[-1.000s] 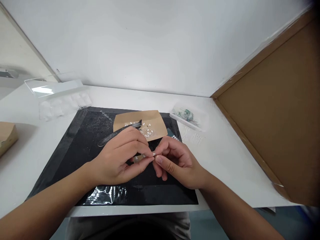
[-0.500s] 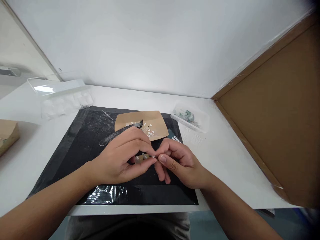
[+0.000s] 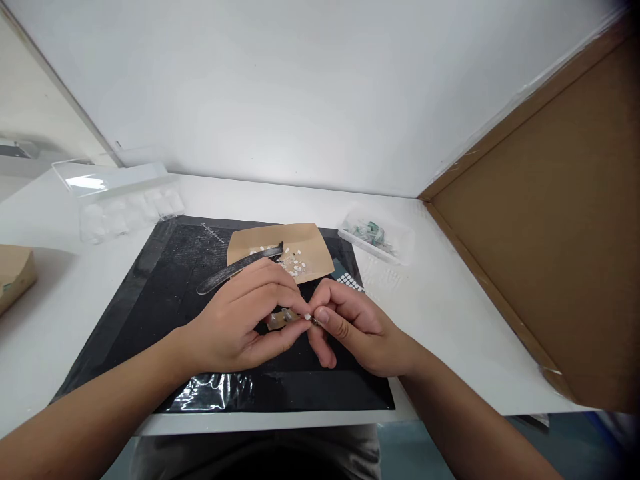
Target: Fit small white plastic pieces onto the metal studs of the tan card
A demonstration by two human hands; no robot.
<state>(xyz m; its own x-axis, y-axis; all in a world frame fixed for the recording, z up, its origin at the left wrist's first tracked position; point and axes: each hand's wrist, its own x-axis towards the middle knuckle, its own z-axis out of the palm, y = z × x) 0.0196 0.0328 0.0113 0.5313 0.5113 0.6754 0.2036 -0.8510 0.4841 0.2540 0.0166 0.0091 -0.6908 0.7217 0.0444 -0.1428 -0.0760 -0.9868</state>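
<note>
My left hand (image 3: 240, 323) is closed in a pinch around a small translucent piece (image 3: 279, 319) held just above the black mat (image 3: 150, 293). My right hand (image 3: 357, 327) is also pinched, its thumb and fingertips meeting the left hand's at a tiny white bit (image 3: 308, 317). Behind the hands lies a brown paper sheet (image 3: 310, 243) strewn with several small white pieces (image 3: 295, 263). Black tweezers (image 3: 235, 267) rest across the mat and the paper's left edge.
A clear plastic tray (image 3: 380, 237) with green parts sits to the right of the mat. A clear blister pack (image 3: 120, 200) lies at the back left. A cardboard panel (image 3: 550, 220) walls off the right side, and a brown box (image 3: 15, 273) sits at the far left.
Both hands have stayed together over the mat, sinking slightly and shifting their fingertips on the tiny piece. Nothing else has moved.
</note>
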